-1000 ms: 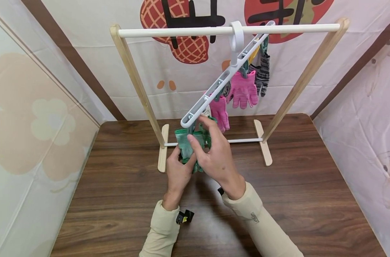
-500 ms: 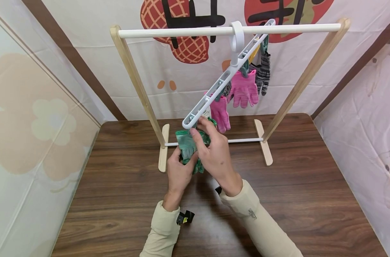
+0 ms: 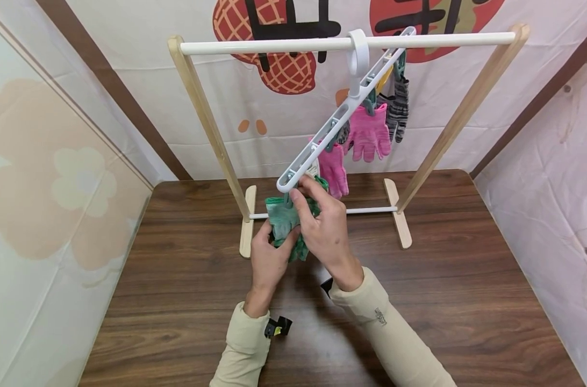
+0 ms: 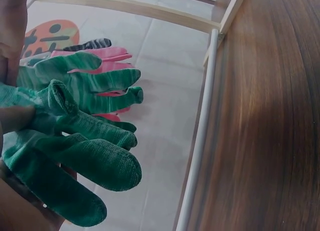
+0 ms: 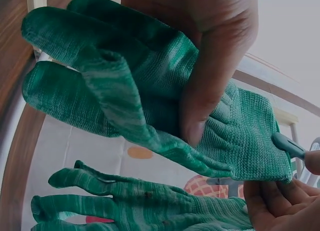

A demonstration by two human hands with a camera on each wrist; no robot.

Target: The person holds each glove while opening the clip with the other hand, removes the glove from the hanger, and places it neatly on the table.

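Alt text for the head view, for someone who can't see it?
A left hand holds a striped green knit glove while a right hand pinches the grey-green plastic clip at its top edge, below the near end of a white plastic hanger. The hanger hooks over a white rail on wooden posts; pink knit gloves hang farther along.

Your right hand has moved up and leftward: its thumb, which lay across the lower end of the clip at the cuff of the green glove, has risen beside it and closed in on the forefinger. Your right sleeve has followed, while the near end of the hanger has swung slightly rightward.
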